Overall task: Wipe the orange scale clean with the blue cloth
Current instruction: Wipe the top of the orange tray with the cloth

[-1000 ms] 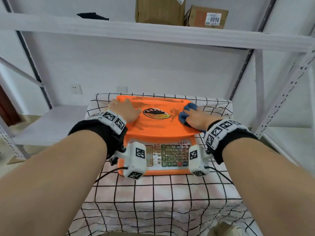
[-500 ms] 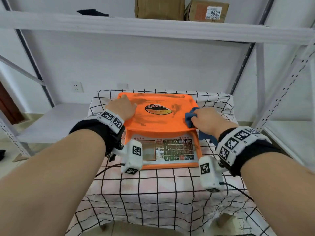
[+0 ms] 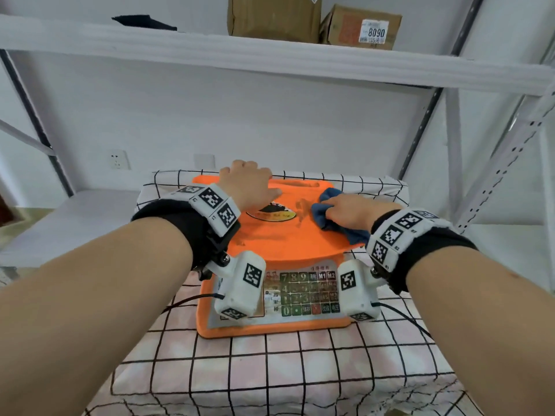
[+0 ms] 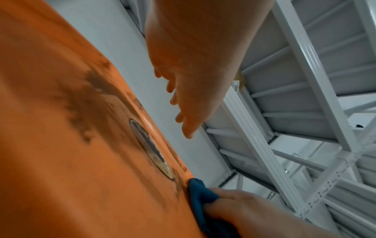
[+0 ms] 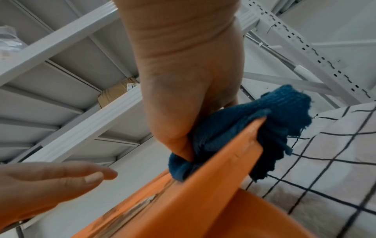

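Shelving rack [image 3: 270,60] behind and above orange scale [image 3: 279,244], white frame; two cardboard boxes [image 3: 274,15] on upper shelf, one with "8090" label.
Table [image 3: 285,373] under scale, covered in white cloth with black grid.
Orange scale centred on table, keypad panel [image 3: 303,292] on near face, partly hidden by wrist cameras. Round sticker [image 3: 271,213] mid-platter. Brown smears across platter [image 4: 87,99], heaviest around sticker and toward far edge.
Left hand [image 3: 246,183] over far-left part of scale platter; in head view, cannot tell whether touching. In left wrist view fingers [image 4: 184,103] loose, slightly bent, spread, clear of platter surface; nothing held. Left grip: relaxed and empty.
Right hand [image 3: 351,211] at right side of scale platter, right of sticker. Right grip: fingers curled round blue cloth [image 3: 326,213], bunched, pressed onto platter.
Blue cloth on right part of platter; in right wrist view cloth [image 5: 270,122] wrapped over platter's right rim, tail hanging beyond edge toward table.
Wall socket [image 3: 118,159] on wall left of and behind scale.
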`<state>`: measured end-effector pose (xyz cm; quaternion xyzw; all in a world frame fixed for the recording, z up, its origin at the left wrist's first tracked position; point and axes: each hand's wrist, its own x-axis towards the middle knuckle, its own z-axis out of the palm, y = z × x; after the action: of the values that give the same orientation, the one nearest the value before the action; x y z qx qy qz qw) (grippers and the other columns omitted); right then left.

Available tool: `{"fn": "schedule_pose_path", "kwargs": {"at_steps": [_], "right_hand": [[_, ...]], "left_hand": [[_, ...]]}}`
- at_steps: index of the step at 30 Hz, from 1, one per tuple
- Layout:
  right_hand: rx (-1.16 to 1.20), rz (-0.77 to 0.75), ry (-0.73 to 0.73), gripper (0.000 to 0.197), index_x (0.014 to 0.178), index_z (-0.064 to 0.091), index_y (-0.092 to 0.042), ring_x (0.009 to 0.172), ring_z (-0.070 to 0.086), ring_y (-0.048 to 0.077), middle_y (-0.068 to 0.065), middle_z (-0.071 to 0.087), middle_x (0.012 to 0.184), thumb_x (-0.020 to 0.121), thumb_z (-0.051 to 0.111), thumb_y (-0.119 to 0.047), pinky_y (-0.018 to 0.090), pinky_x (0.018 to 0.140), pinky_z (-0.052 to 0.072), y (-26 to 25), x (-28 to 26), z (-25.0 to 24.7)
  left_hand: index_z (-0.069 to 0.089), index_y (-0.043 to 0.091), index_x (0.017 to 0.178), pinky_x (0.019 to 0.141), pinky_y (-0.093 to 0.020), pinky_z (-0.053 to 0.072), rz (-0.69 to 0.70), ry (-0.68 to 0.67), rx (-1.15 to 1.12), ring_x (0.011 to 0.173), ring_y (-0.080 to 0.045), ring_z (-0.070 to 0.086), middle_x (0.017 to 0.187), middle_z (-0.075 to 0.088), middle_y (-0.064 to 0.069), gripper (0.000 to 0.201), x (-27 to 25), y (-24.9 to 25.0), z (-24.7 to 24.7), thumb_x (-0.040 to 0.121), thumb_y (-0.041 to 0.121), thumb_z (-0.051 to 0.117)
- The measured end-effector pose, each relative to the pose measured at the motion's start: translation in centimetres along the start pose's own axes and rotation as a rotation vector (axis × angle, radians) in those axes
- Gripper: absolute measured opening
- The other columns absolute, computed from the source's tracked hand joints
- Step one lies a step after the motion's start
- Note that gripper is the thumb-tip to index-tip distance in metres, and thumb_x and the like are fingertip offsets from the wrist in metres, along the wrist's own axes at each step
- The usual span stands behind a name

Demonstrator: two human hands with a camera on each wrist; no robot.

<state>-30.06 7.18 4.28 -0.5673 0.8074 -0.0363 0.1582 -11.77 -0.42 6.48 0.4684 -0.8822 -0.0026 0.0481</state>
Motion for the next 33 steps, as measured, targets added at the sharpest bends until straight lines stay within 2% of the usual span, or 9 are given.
{"fn": "schedule_pose_path", "kwargs": {"at_steps": [6, 8, 10, 16, 19, 22, 25, 30, 33], "right_hand": [[-0.044, -0.09, 0.005, 0.014, 0.091, 0.048, -0.019, 0.112, 0.047, 0.027, 0.003, 0.042, 0.103, 0.089, 0.038, -0.01, 0.03, 0.09, 0.045, 0.2, 1.0, 0.3], [-0.027, -0.098, 0.045, 0.017, 0.086, 0.053, -0.017, 0.101, 0.055, 0.031, 0.002, 0.046, 0.099, 0.087, 0.037, -0.01, 0.013, 0.056, 0.049, 0.8, 1.0, 0.8], [0.007, -0.122, 0.104, 0.024, 0.083, 0.06, -0.014, 0.082, 0.06, 0.029, -0.001, 0.048, 0.095, 0.087, 0.037, -0.01, 0.021, 0.042, 0.044, 1.0, 0.2, 1.0], [0.009, -0.046, 0.076, 0.027, 0.089, 0.064, -0.02, 0.101, 0.055, 0.023, 0.004, 0.062, 0.103, 0.091, 0.038, -0.014, 0.032, 0.089, 0.042, 1.3, 0.1, -0.7], [0.103, -0.053, 0.009, 0.026, 0.082, 0.051, -0.021, 0.095, 0.049, 0.019, -0.002, 0.051, 0.094, 0.089, 0.034, -0.003, 0.021, 0.086, 0.04, 0.7, 0.4, 0.0], [-0.005, -0.041, 0.095, 0.025, 0.073, 0.038, -0.035, 0.095, 0.035, 0.019, -0.005, 0.036, 0.094, 0.088, 0.035, -0.015, 0.042, 0.091, 0.04, 0.5, 0.8, 1.7], [-0.021, -0.095, 0.081, 0.023, 0.063, 0.025, -0.037, 0.088, 0.034, 0.017, -0.008, 0.036, 0.079, 0.084, 0.03, -0.031, 0.036, 0.082, 0.037, -0.9, -0.1, 1.9], [0.2, -0.227, 0.006, 0.032, 0.068, 0.052, -0.017, 0.086, 0.043, 0.016, -0.003, 0.045, 0.088, 0.083, 0.035, 0.006, 0.023, 0.077, 0.032, -0.9, -1.7, 1.3], [0.096, -0.169, 0.083, 0.025, 0.09, 0.057, -0.013, 0.097, 0.043, 0.02, 0.001, 0.049, 0.097, 0.085, 0.036, -0.001, 0.029, 0.079, 0.029, 0.0, -1.4, 1.4]], "left_hand": [[0.036, 0.026, 0.142, 0.108, -0.045, 0.023, 0.017, -0.094, -0.011, 0.138, -0.031, 0.024, 0.149, 0.032, -0.006, 0.053, 1.4, -1.1, -0.1, 0.094, 0.051, 0.04], [0.036, 0.026, 0.141, 0.109, -0.047, 0.024, 0.014, -0.105, -0.041, 0.137, -0.033, 0.025, 0.148, 0.034, -0.007, 0.056, 1.6, -2.7, 0.1, 0.093, 0.052, 0.042], [0.035, 0.024, 0.142, 0.11, -0.049, 0.026, -0.016, -0.102, -0.052, 0.136, -0.036, 0.027, 0.147, 0.035, -0.01, 0.059, 1.6, -4.3, 0.4, 0.091, 0.054, 0.042], [0.03, 0.028, 0.145, 0.111, -0.052, 0.025, -0.103, -0.089, -0.088, 0.14, -0.037, 0.022, 0.153, 0.024, -0.014, 0.071, 1.2, -7.2, 1.4, 0.085, 0.067, 0.038], [0.024, 0.021, 0.147, 0.109, -0.049, 0.029, -0.248, -0.063, -0.163, 0.135, -0.043, 0.03, 0.151, 0.021, -0.021, 0.073, 0.8, -8.2, 1.8, 0.089, 0.062, 0.041], [0.038, -0.005, 0.131, 0.096, -0.041, 0.039, -0.411, 0.016, -0.379, 0.121, -0.041, 0.046, 0.133, 0.046, -0.028, 0.052, -0.1, -8.5, 2.1, 0.098, 0.035, 0.041], [0.053, -0.011, 0.117, 0.088, -0.037, 0.04, -0.457, 0.081, -0.475, 0.114, -0.039, 0.052, 0.12, 0.057, -0.026, 0.035, -0.9, -8.6, 3.0, 0.101, 0.013, 0.032], [0.063, -0.006, 0.099, 0.08, -0.042, 0.047, -0.515, 0.231, -0.793, 0.098, -0.042, 0.059, 0.102, 0.064, -0.027, 0.027, -0.9, -9.6, 4.5, 0.094, 0.014, 0.046], [0.067, 0.001, 0.096, 0.069, -0.041, 0.05, -0.527, 0.258, -0.951, 0.083, -0.038, 0.063, 0.095, 0.067, -0.025, 0.023, -0.9, -9.8, 4.9, 0.087, 0.012, 0.048]]}}
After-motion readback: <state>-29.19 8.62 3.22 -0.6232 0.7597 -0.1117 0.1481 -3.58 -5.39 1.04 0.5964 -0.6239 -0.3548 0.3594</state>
